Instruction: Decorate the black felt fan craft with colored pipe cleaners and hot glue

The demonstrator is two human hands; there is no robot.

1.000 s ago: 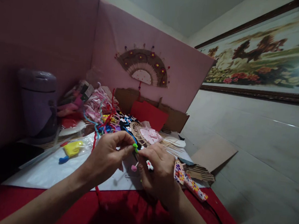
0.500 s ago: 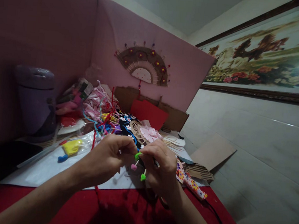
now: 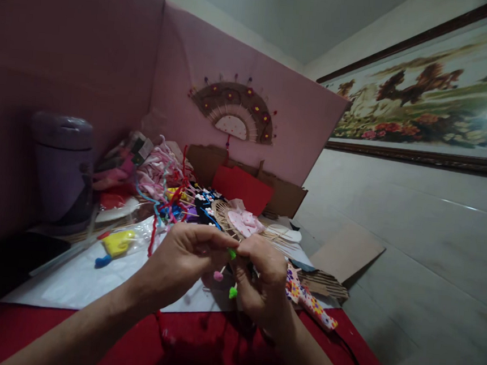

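Note:
My left hand and my right hand meet at the fingertips over the near edge of a fan-shaped craft piece. Between their pinched fingers is a small lump of bright green modelling clay, partly hidden. Just below, a pink clay ball and another green clay ball sit on the ends of thin sticks. The fan has a black band with white flowers and blue lines, a woven tan part and a pink dotted cloth. My right hand covers its near side.
White paper covers part of the red tablecloth. Yellow, blue and red clay lies in plastic at left, near a purple flask. A flower-patterned glue gun with a cord lies right. A finished fan hangs on the pink board.
Both hands stay together, and my left fingertips have shifted slightly right, over the right thumb and finger. The green lump now shows less and sits slightly further right.

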